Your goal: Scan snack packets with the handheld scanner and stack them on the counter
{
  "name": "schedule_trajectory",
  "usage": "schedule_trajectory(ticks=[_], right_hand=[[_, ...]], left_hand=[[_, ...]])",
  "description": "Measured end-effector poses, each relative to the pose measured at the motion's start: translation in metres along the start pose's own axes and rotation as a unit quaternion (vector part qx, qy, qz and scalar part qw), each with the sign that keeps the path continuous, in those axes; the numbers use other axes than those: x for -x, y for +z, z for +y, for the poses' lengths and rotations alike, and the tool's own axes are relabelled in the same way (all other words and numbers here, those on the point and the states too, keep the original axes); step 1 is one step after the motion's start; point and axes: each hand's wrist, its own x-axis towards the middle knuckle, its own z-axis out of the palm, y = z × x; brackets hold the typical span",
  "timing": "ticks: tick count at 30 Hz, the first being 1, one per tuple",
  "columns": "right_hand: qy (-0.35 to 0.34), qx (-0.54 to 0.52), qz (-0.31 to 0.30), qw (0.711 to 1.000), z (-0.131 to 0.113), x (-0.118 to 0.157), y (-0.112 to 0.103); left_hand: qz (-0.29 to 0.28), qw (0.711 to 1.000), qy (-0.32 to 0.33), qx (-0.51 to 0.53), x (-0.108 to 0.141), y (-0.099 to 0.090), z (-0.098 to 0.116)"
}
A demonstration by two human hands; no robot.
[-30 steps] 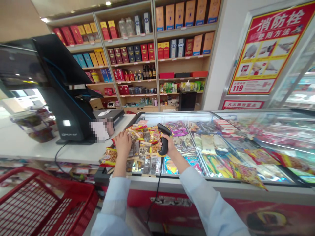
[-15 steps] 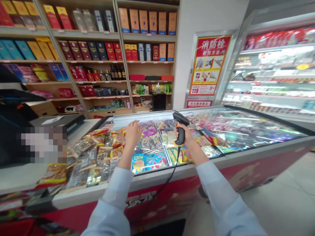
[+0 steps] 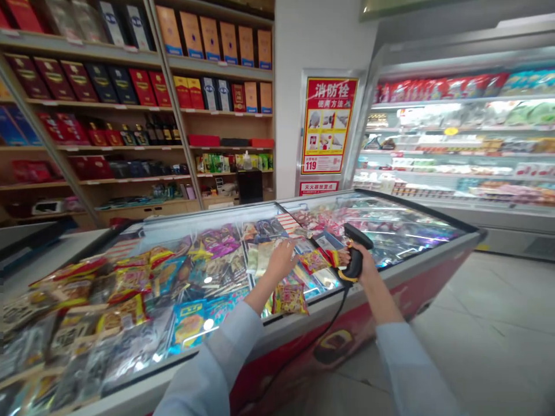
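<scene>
A black and yellow barcode scanner (image 3: 356, 267) is gripped upright in my right hand (image 3: 368, 267), its cable trailing down over the freezer's front edge. My left hand (image 3: 281, 260) hovers over the glass-topped chest freezer (image 3: 323, 300), fingers reaching forward and a little apart, with nothing visible in them. Just below that hand a red and yellow snack packet (image 3: 289, 298) lies at the front rim. Another snack packet (image 3: 314, 262) lies between my two hands, close to the scanner. Farther left, a pile of snack packets (image 3: 130, 280) covers part of the glass.
Wooden shelves (image 3: 223, 118) with boxes and bottles stand behind the freezer. A red fire-hydrant sign (image 3: 329, 124) hangs on the wall. A lit refrigerated display (image 3: 455, 144) stands at the right, past the tiled floor (image 3: 477, 312). A counter (image 3: 82, 245) adjoins the freezer's left end.
My view has turned right. My left hand has moved right along the freezer, from near the pile to beside the loose packets. The scanner, still in my right hand, has moved right too.
</scene>
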Motion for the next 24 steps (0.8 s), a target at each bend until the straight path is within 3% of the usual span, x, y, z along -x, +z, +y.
schedule_trajectory(ticks=[4, 7, 10, 18, 24], right_hand=[[-0.035, -0.027, 0.017, 0.999, 0.002, -0.007, -0.032], [-0.048, -0.041, 0.014, 0.998, 0.010, -0.010, -0.046], [-0.043, -0.031, 0.005, 0.999, 0.017, -0.014, -0.052], [-0.011, -0.018, 0.000, 1.000, 0.019, -0.016, -0.051], [-0.001, -0.028, 0.007, 1.000, 0.019, -0.017, -0.056]], left_hand=[[-0.072, 0.996, 0.031, 0.039, -0.004, 0.036, 0.023], [-0.111, 0.993, 0.034, 0.016, -0.003, 0.049, 0.028], [-0.138, 0.990, 0.021, -0.016, -0.001, 0.053, 0.027], [-0.134, 0.990, 0.009, -0.050, 0.000, 0.054, 0.037], [-0.125, 0.988, -0.045, -0.076, 0.001, 0.050, 0.043]])
